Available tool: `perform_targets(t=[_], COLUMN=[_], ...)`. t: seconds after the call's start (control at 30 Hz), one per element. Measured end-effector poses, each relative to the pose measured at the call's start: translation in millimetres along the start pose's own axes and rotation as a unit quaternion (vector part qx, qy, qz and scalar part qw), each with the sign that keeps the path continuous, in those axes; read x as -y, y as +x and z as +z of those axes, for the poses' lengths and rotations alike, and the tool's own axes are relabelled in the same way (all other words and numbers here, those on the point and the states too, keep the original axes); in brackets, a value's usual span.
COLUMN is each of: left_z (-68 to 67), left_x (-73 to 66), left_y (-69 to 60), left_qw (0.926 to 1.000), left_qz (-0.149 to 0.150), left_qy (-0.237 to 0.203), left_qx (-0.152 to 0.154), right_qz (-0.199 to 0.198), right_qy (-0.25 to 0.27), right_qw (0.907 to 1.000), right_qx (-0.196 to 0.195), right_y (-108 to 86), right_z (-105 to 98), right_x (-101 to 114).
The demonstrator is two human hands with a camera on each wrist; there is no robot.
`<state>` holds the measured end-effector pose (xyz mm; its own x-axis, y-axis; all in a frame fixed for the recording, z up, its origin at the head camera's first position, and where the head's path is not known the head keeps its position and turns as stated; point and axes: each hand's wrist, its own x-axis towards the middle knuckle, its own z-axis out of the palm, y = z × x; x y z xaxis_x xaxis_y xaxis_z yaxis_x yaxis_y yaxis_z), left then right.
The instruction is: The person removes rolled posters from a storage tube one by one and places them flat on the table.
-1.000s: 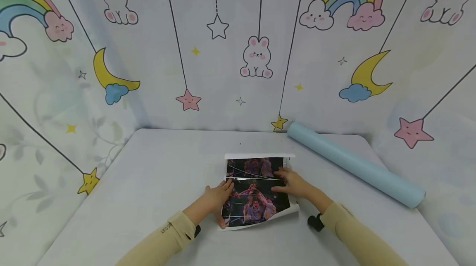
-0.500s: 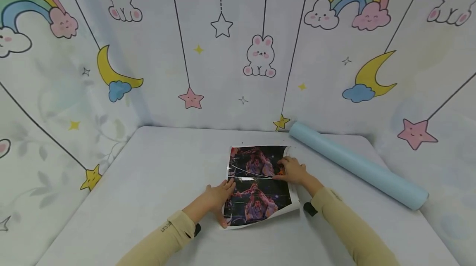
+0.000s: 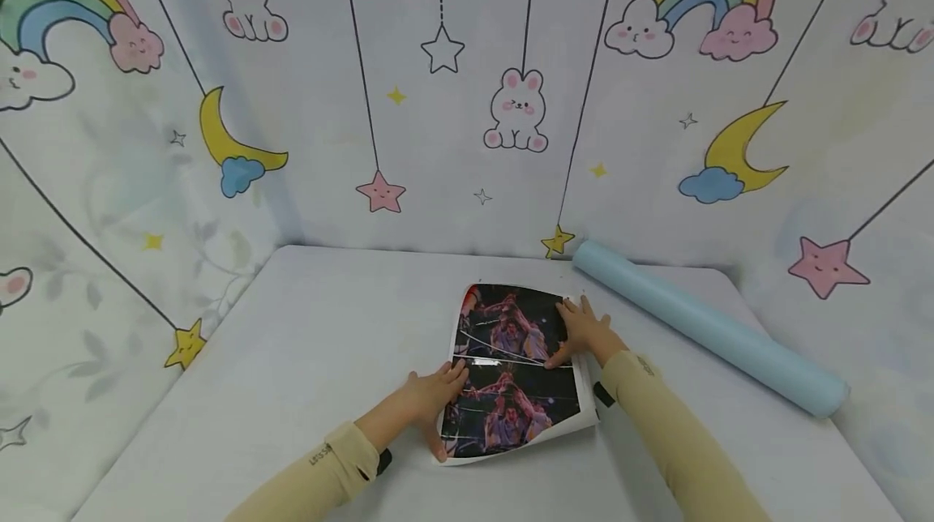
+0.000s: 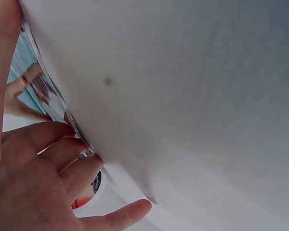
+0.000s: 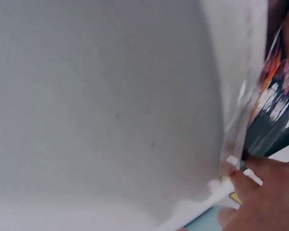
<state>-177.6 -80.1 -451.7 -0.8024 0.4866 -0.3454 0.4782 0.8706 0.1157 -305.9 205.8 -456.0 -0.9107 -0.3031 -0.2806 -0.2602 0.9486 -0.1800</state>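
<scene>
A glossy printed sheet (image 3: 521, 425) with the same dark crowd picture on its upper and lower halves lies on the white table (image 3: 328, 335) in the head view. Its white margin lifts slightly at the lower right. My left hand (image 3: 430, 399) rests on the left edge with fingers spread, the thumb near the lower left corner. On the upper right edge, my right hand (image 3: 584, 333) presses with spread fingers. The left wrist view has my left hand (image 4: 43, 178) along the sheet's edge; the right wrist view has my right hand (image 5: 267, 192) partly cut off at the frame's side.
A long light blue roll (image 3: 711, 327) lies slantwise at the back right of the table. Behind the table hangs a white backdrop (image 3: 306, 84) printed with rabbits, stars, moons and rainbows. A black band (image 3: 604, 395) shows at the right wrist.
The sheet's top part has opened out away from me, so the whole upper picture shows. My right hand has slid outward to the right edge, its fingers spreading. The left hand has stayed on the left edge.
</scene>
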Motion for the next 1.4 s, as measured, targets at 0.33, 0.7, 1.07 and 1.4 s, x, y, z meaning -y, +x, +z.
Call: perform_targets(t=[0.33, 0.7, 1.07, 1.4], left_z=[-1.8, -5.6, -2.2, -2.0], left_x=[-8.7, -16.0, -20.1, -18.5], left_y=[1.8, 2.4, 5.0, 1.5], left_qw=[0.9991, 0.9955, 0.9955, 0.995], left_qz=[-0.023, -0.049, -0.065, -0.053], left_qy=[0.036, 0.08, 0.068, 0.083], left_qx=[0.009, 0.005, 0.003, -0.013], right_qz=[0.016, 0.023, 0.028, 0.018], right_qy=[0.033, 0.06, 0.057, 0.071], right_qw=[0.9989, 0.9975, 0.9972, 0.9963], right_qx=[0.028, 0.03, 0.04, 0.045], right_y=[-5.3, -2.3, -1.6, -2.0], right_z=[-1, 1, 1, 0], right_x=[-1, 0, 0, -2])
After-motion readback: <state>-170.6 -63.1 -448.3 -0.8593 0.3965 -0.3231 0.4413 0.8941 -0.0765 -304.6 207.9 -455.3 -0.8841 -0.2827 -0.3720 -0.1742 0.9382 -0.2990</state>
